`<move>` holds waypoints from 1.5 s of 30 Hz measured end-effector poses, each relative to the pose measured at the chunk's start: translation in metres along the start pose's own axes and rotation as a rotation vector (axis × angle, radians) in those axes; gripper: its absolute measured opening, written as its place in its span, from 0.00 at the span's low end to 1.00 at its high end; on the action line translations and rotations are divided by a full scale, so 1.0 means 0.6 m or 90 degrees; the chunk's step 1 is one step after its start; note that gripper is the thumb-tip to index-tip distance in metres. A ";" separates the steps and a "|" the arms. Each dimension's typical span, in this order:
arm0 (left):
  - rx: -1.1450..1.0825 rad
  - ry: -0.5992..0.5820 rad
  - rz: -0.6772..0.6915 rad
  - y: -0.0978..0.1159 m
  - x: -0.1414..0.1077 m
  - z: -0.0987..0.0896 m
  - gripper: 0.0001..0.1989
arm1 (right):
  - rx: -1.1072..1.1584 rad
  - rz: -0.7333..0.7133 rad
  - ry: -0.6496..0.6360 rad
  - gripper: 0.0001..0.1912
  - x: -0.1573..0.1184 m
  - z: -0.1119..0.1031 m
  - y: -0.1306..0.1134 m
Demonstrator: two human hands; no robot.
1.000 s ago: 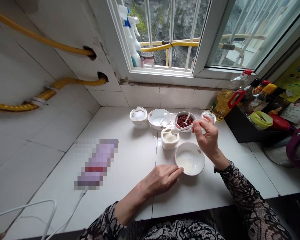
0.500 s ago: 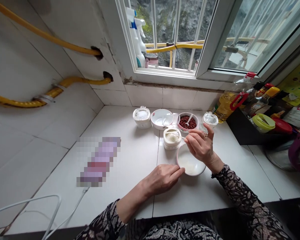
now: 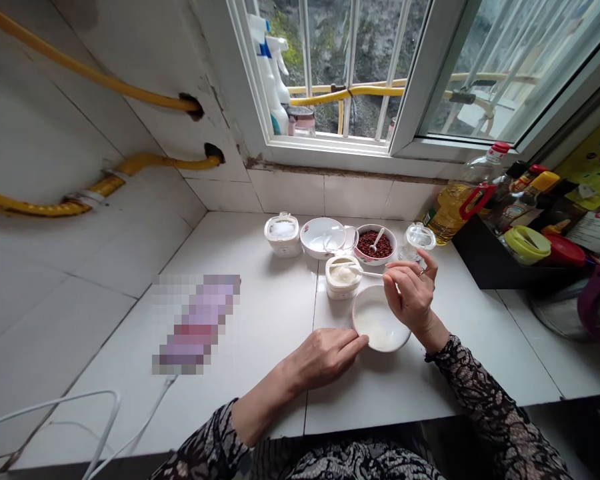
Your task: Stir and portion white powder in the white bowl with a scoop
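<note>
My left hand (image 3: 330, 357) pinches the near left rim of a white bowl (image 3: 387, 333), which has some pale contents at the bottom. Above the bowl's right side, my right hand (image 3: 413, 293) is closed on the handle end of a small white spoon (image 3: 370, 273). The spoon's other end reaches over the open mouth of a square white jar (image 3: 343, 289) with white granules inside. Behind the jar, a bowl of dark red beans (image 3: 375, 247) has another white spoon (image 3: 378, 239) in it. A white bowl (image 3: 320, 239) stands to its left, partly overlapped by a clear lid.
Lidded jars stand at the back left (image 3: 283, 237) and back right (image 3: 420, 239). An oil bottle (image 3: 447, 207) and a black condiment rack (image 3: 480, 250) occupy the right. On the left lies a blurred purple object (image 3: 200, 320) with a white cable (image 3: 155, 407).
My right hand has moved slightly to the right with the spoon, drawing it back a little over the jar. My left hand stays at the bowl's rim.
</note>
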State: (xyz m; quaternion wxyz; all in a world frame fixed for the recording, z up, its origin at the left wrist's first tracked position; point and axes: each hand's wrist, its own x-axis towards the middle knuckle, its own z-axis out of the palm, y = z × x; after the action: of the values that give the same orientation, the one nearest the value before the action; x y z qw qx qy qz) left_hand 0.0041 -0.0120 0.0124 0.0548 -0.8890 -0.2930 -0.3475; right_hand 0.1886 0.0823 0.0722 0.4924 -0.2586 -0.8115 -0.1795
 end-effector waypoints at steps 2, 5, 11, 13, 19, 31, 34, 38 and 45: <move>0.003 -0.007 -0.003 0.001 0.000 0.000 0.12 | -0.004 0.009 -0.007 0.08 -0.004 0.000 0.000; 0.004 -0.012 -0.004 0.000 -0.001 -0.001 0.12 | -0.013 0.011 -0.036 0.08 -0.009 -0.003 0.000; 0.003 -0.017 -0.006 -0.001 -0.001 -0.001 0.13 | 0.005 0.013 -0.150 0.12 -0.023 -0.021 0.002; 0.004 -0.022 -0.008 0.000 -0.001 -0.001 0.13 | 0.027 0.037 -0.187 0.14 -0.030 -0.026 0.002; 0.004 -0.018 -0.003 0.001 0.000 -0.002 0.13 | 0.215 0.314 -0.236 0.18 -0.051 -0.036 0.004; -0.005 -0.013 0.003 -0.002 -0.003 -0.001 0.12 | 0.261 0.424 -0.210 0.20 -0.062 -0.087 -0.014; -0.008 -0.015 0.001 -0.003 -0.005 0.000 0.12 | 0.150 0.220 -0.177 0.11 -0.064 -0.114 -0.026; -0.013 -0.022 0.001 -0.004 -0.006 0.000 0.12 | 0.018 0.046 -0.188 0.08 -0.077 -0.135 -0.037; -0.024 -0.005 -0.001 -0.003 -0.003 0.000 0.10 | -0.046 0.008 -0.275 0.11 -0.090 -0.146 -0.044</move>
State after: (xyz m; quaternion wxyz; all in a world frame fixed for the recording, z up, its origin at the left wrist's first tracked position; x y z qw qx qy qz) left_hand 0.0020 -0.0113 0.0106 0.0368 -0.8912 -0.2870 -0.3494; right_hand 0.2550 0.0003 0.0626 0.2986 -0.3134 -0.8895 -0.1462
